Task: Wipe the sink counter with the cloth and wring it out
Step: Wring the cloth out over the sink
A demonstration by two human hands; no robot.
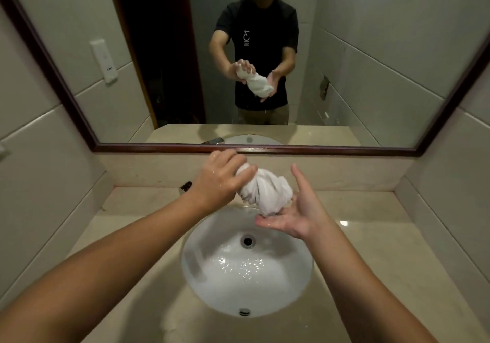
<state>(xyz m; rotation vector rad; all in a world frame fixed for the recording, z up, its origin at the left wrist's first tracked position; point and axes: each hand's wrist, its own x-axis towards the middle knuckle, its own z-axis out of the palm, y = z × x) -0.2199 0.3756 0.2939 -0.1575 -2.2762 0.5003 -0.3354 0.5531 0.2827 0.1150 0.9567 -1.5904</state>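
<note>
Pale glossy wall tiles (37, 120) cover both sides of the frame. A large mirror (371, 59) with a dark wooden frame fills the upper part. In its upper left, a white wall socket (104, 61) is reflected beside a dark doorway (156, 51).

A bathroom — tiled walls (397, 37), mirror (159, 51), sink (212, 276).

White terry cloth (261, 190); glossy ceramic sink (291, 284); polished stone counter (376, 250).

We see a plain white cloth (262, 191), a glossy white sink (212, 284) with a dark drain (247, 241), a beige, faintly mottled counter (376, 257), pale grey-green wall tiles (39, 183), and a dark reddish-brown mirror frame (318, 151).
</note>
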